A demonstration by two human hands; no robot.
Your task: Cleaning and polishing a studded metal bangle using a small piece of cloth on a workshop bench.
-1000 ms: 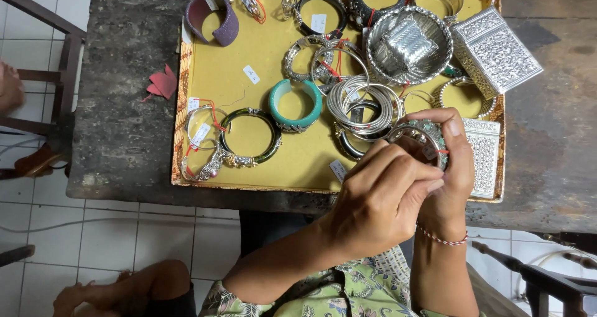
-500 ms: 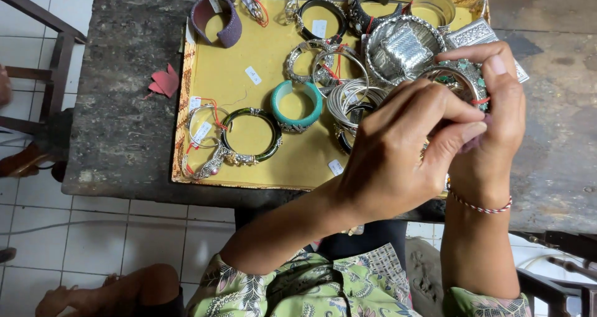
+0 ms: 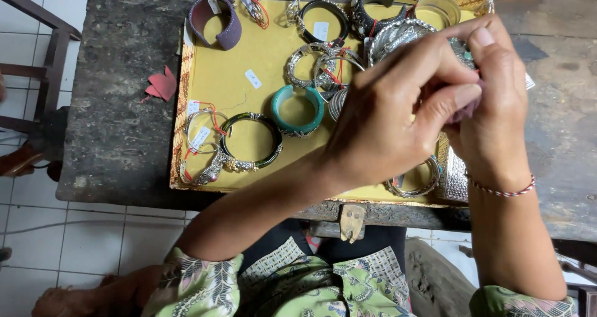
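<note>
On the yellow tray (image 3: 224, 74), a teal bangle (image 3: 297, 109) lies flat left of the hands. The left hand (image 3: 388, 124) is curled nearly closed, thumb and forefinger pinching a small purplish piece (image 3: 465, 109) held above the tray's right side. The right hand (image 3: 491, 105) closes on it too, fingers bent over. Its long axis cannot be told; it is mostly hidden.

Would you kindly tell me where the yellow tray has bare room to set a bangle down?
Bare room: the yellow tray between purple cuff, teal bangle and dark green bangle. Crowded: the top edge and the right side under both hands.
</note>
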